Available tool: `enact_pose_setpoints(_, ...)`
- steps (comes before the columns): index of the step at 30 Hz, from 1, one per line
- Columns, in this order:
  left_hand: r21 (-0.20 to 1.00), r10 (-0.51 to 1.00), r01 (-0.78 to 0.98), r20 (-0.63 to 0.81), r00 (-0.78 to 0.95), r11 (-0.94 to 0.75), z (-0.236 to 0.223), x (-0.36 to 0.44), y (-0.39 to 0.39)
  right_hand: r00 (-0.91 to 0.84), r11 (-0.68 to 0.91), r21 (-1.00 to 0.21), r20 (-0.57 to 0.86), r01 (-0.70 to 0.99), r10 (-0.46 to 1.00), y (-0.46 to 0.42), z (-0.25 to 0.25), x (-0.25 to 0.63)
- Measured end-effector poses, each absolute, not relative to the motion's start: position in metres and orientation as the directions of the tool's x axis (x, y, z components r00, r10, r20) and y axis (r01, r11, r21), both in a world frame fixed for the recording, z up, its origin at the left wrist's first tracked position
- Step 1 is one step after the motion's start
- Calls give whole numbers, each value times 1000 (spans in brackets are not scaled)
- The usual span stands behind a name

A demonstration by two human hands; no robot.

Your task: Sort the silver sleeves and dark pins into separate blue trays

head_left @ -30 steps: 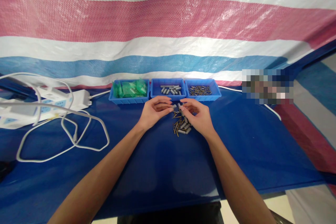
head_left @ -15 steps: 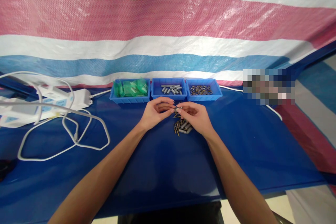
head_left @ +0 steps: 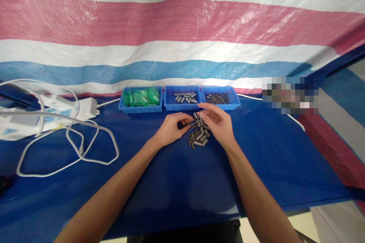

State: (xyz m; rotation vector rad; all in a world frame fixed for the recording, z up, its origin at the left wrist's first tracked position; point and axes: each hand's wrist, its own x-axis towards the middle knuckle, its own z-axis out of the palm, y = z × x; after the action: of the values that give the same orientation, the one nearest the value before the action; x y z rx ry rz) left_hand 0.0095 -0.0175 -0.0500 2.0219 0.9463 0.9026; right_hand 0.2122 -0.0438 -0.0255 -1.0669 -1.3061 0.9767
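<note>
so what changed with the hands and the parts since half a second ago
The left hand has moved down toward the person, to the edge of the pile of small metal parts; the right hand has shifted slightly right, so the two now stand farther apart. What either holds is unclear. The three blue bins stayed put.

In the middle bin (head_left: pixel 171 106), cylinders (head_left: pixel 186 100); left of it, a packet bin (head_left: pixel 141 109), then a power strip (head_left: pixel 88 108); right, a pin bin (head_left: pixel 232 106); before its right end, on the tabletop (head_left: pixel 176 182), a pin-and-cylinder pile (head_left: pixel 200 137); behind, a sheet (head_left: pixel 171 22).
</note>
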Motion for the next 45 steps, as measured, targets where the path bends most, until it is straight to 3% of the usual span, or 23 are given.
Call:
enact_pose_setpoints(9,705,758,415,270,593,-576,-44,8,-17,56,224,-971,229,88,972,-44,-22,214)
enact_pose_setpoints(21,744,810,411,292,508,-526,-22,11,-20,41,203,-977,206,64,978,-43,-26,214)
enact_pose_setpoints(24,840,864,328,283,416,-433,-16,13,-20,47,206,-976,210,67,977,-43,-26,214)
enact_pose_setpoints(28,980,949,49,172,265,-191,-16,12,-19,22,202,-976,204,81,979,-43,-28,215)
enact_pose_setpoints(31,993,966,-91,95,241,-75,-15,11,-18,-49,163,-986,162,27,986,-44,-29,214)
enact_pose_setpoints(34,992,967,-122,66,245,-37,-15,12,-19,-96,126,-990,131,-59,987,-45,-28,212)
enact_pose_setpoints(40,999,953,-6,53,298,-54,-19,16,-22,-26,62,-994,65,-94,998,-43,-27,209)
enact_pose_setpoints(43,960,940,210,112,323,-187,-20,15,-22,-4,62,-994,63,-86,998,-41,-29,212)
enact_pose_setpoints(45,873,915,368,186,359,-322,-20,13,-22,25,70,-995,68,-64,997,-39,-30,215)
